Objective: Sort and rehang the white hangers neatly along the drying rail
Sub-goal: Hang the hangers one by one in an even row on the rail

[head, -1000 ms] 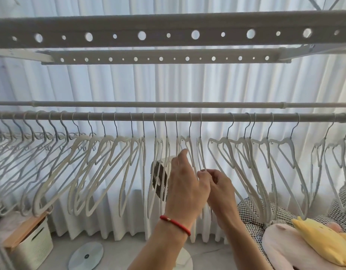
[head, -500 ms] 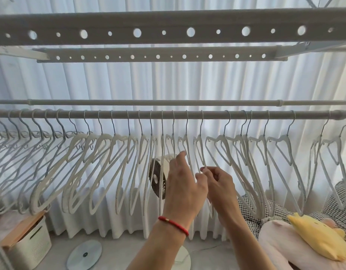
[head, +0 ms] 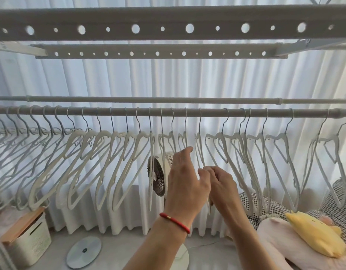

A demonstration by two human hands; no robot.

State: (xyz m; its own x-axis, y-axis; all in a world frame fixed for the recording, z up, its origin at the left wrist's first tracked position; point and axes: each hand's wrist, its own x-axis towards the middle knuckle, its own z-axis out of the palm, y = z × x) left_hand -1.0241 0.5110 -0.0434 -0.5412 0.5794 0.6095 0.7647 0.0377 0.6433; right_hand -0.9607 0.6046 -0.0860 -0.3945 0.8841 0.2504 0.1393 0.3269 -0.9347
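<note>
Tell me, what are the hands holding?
The right hand pinches a white hanger on its lower arm. The left hand holds nothing.

Hangers (head: 281,152): roughly two dozen on the drying rail (head: 207,112); the upper-left bunch overlaps too tightly to count exactly
Round rails: two
Perforated bars (head: 168,20): two, top of frame
Hands: two, left hand (head: 184,182), right hand (head: 224,184)
Fan (head: 157,176): one
Lidded bin (head: 26,238): one, lower left
Yellow plush (head: 314,232): one, lower right
</note>
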